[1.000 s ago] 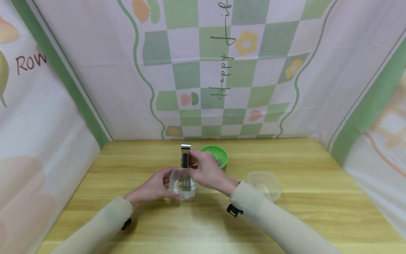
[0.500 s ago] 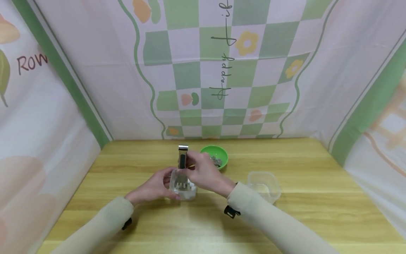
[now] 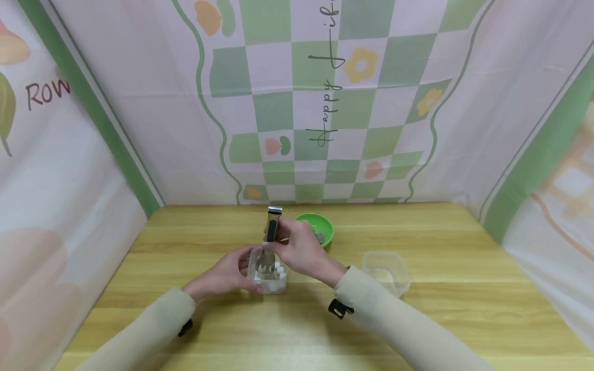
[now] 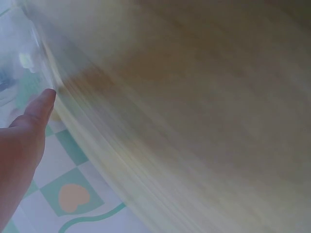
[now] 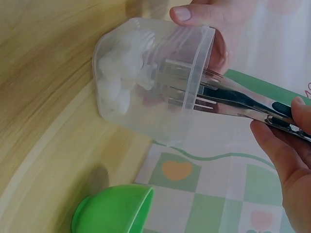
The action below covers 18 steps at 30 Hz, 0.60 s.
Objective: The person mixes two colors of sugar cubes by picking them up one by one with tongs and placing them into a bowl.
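Observation:
My left hand [image 3: 226, 273] holds a clear plastic container [image 3: 274, 285] from its left side, thumb in front and fingers behind. Small white lumps [image 5: 116, 73] lie in the bottom of the container, seen through its wall in the right wrist view. Between thumb and fingers, my right hand [image 3: 303, 250] grips metal tongs [image 3: 273, 226] with fork-shaped ends and dark handle inlays. The tongs point down into the container, their prongs [image 5: 175, 94] above the lumps and apart from them. In the left wrist view only a thumb [image 4: 41, 107] and part of the container [image 4: 24, 43] show.
Behind my right hand stands a green bowl [image 3: 325, 226] with grey pieces in it, partly hidden by that hand. A second clear plastic container [image 3: 401, 273] sits to the right, beside my right sleeve. Patterned cloth walls surround the wooden table [image 3: 278, 335].
The tongs moved slightly left, then back right and up; their prongs are higher in the container than a second ago. My left hand and the container stay in place.

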Motion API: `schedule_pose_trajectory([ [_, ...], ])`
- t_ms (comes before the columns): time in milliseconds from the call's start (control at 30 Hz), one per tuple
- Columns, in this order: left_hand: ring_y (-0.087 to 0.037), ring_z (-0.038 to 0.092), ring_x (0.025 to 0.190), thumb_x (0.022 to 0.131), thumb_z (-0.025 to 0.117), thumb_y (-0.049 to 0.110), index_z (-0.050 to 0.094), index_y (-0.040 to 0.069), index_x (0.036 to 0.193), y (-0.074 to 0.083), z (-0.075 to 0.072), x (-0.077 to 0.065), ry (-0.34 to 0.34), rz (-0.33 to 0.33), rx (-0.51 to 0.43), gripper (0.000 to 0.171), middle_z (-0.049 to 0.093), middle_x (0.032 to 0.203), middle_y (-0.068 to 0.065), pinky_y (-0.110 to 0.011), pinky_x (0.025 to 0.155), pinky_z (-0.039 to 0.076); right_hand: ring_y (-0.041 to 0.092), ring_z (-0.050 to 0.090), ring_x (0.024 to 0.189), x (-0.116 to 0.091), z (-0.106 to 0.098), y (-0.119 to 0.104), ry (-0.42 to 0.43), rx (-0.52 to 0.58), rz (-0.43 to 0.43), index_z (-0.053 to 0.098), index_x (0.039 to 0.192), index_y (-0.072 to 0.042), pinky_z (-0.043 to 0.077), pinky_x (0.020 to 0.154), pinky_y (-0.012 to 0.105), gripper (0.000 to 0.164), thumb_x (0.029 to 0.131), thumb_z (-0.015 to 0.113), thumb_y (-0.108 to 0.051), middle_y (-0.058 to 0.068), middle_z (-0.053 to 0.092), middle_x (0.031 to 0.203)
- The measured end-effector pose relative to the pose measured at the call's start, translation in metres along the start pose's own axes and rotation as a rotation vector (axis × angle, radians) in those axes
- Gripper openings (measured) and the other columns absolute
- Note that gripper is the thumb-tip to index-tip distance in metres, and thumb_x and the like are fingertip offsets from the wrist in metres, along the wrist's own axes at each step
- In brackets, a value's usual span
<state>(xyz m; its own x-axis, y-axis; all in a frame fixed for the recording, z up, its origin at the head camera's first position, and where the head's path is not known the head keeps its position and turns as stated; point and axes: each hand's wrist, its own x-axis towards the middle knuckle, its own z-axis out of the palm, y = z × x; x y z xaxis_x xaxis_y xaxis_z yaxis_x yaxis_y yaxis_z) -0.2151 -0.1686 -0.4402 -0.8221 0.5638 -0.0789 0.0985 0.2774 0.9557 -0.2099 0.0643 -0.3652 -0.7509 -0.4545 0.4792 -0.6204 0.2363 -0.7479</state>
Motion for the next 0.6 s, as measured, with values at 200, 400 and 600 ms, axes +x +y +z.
schedule_pose_trajectory([
  [200,-0.036,0.051,0.140,0.080,0.093,0.007,0.040,0.003,0.158,-0.001,0.000,0.000,0.000,-0.002,0.003,0.094,0.055,0.151,-0.014,-0.049,0.118,0.041,0.016,0.076,0.084,0.000,-0.005,0.000,0.008,0.021,-0.020,0.068,0.100,-0.004,0.065,0.073,0.027,0.017,0.091,0.079,0.005,0.010,0.076,0.093],
  [400,-0.037,0.053,0.138,0.079,0.093,0.005,0.039,0.001,0.158,-0.001,0.000,0.000,0.003,0.002,0.005,0.096,0.056,0.149,-0.017,-0.048,0.117,0.044,0.015,0.076,0.079,0.001,-0.015,-0.006,0.055,0.051,-0.040,0.069,0.100,-0.002,0.066,0.071,0.030,0.017,0.089,0.080,0.006,0.009,0.078,0.090],
  [600,-0.039,0.053,0.138,0.078,0.092,0.004,0.039,0.000,0.157,-0.001,0.001,-0.001,-0.005,0.009,-0.012,0.095,0.055,0.149,-0.019,-0.049,0.116,0.044,0.019,0.076,0.076,0.003,-0.029,-0.015,0.137,0.061,-0.069,0.069,0.100,0.004,0.066,0.069,0.031,0.021,0.085,0.082,0.010,0.012,0.078,0.088],
])
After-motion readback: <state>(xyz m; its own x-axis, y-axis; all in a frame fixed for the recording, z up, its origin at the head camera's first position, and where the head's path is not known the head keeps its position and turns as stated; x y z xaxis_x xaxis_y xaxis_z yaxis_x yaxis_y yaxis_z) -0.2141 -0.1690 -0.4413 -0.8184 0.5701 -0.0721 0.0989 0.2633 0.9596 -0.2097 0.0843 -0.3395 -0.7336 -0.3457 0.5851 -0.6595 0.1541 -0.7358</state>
